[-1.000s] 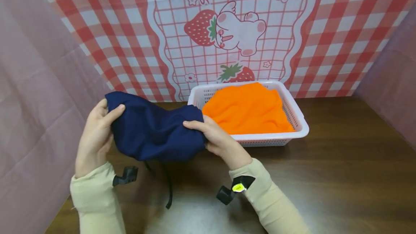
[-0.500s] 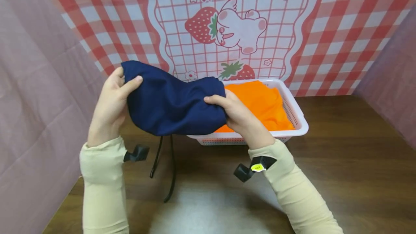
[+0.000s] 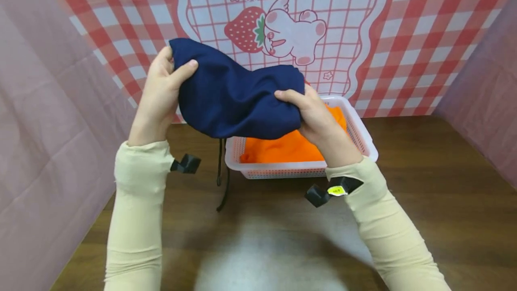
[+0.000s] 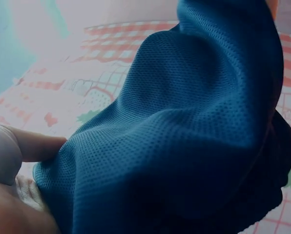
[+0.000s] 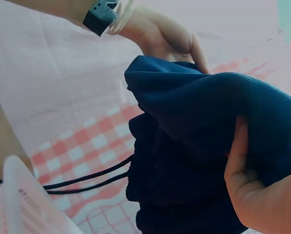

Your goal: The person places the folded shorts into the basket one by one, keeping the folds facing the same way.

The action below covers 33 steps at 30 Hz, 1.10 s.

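Note:
A folded navy fabric garment (image 3: 238, 98) is held up in the air, bunched and sagging in the middle; two black drawstring cords (image 3: 220, 160) dangle from its lower edge. My left hand (image 3: 159, 91) grips its left end, thumb on the near face. At the right end my right hand (image 3: 321, 113) pinches it the same way. In the left wrist view the fine mesh weave of the garment (image 4: 160, 131) shows. Behind and below it stands a white plastic basket (image 3: 278, 168) with an orange cloth (image 3: 282, 149) in it, partly hidden by the garment and right hand.
The basket sits on a dark wooden table (image 3: 424, 183) close to a red-and-white strawberry-print backdrop (image 3: 436, 48). Pink cloth walls stand at the left (image 3: 52, 125) and right.
Both hands have lifted the navy garment up and to the right, away from the body, so it now covers part of the basket. Its cords swing below. The grip looks the same.

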### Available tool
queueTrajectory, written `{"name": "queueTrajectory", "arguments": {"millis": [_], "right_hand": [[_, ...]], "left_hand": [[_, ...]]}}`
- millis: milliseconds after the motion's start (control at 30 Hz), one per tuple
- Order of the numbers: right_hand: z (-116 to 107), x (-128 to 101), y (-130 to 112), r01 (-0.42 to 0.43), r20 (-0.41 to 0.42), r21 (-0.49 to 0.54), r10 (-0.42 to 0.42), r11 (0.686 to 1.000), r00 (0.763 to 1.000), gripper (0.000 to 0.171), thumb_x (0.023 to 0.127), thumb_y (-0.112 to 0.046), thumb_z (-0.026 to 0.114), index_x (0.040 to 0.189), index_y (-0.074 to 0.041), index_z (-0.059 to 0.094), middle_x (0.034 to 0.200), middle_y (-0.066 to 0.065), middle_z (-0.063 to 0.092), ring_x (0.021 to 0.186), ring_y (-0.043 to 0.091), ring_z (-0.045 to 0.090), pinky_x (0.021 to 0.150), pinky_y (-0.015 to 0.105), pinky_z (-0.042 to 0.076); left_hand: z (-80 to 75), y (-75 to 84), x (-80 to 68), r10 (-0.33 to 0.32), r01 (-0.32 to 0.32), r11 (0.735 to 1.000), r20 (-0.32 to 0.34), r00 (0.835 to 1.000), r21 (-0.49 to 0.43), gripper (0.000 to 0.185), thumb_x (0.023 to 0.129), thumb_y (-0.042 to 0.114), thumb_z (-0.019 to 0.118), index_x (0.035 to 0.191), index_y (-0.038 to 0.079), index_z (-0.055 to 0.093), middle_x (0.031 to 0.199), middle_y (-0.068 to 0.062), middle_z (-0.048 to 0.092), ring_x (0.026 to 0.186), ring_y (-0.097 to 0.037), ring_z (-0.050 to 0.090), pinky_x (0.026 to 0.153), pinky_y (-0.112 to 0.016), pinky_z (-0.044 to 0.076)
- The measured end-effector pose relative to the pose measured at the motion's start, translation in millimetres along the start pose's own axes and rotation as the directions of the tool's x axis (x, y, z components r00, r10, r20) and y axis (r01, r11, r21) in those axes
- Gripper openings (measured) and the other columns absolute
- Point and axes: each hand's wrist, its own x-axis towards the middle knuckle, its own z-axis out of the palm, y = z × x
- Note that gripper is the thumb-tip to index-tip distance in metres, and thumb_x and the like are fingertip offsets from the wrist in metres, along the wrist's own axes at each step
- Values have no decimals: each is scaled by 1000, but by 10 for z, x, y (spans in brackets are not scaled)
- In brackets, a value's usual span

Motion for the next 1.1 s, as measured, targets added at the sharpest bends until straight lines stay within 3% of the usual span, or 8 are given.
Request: {"name": "queueTrajectory", "arguments": {"millis": [233,433,567,1100], "right_hand": [[-79,-2,-83,161,-92,126,-150,979,984,18,85,-4,54,102,-3,50,89,4,54,71,15,55,63,22,50],[-144,-26,-157,282,-138,101,-267,954,954,11,85,-4,54,96,-5,50,83,3,52,70,15,54,62,21,48],[-199,-40,-228,324,-194,102,-301,941,934,19,84,-3,57,100,-3,47,87,7,50,74,18,54,65,22,50],[-350,13,-550,510,-343,67,-460,858,819,39,77,7,61,112,-1,45,100,13,55,87,23,56,79,27,51]], "left_hand": [[180,-80,80,10,-9,999,48,999,-32,18,90,0,48,106,4,43,96,-9,59,80,-16,63,72,-23,51],[308,-191,139,-18,15,999,92,996,38,18,92,1,45,108,9,42,99,-6,58,83,-14,61,77,-24,49],[418,-216,201,-68,66,998,121,990,16,21,92,0,43,111,8,41,102,-8,57,86,-16,59,80,-24,48],[749,-360,394,-99,94,995,215,971,34,26,92,-2,43,117,5,39,106,-10,55,92,-17,57,86,-27,46]]}}
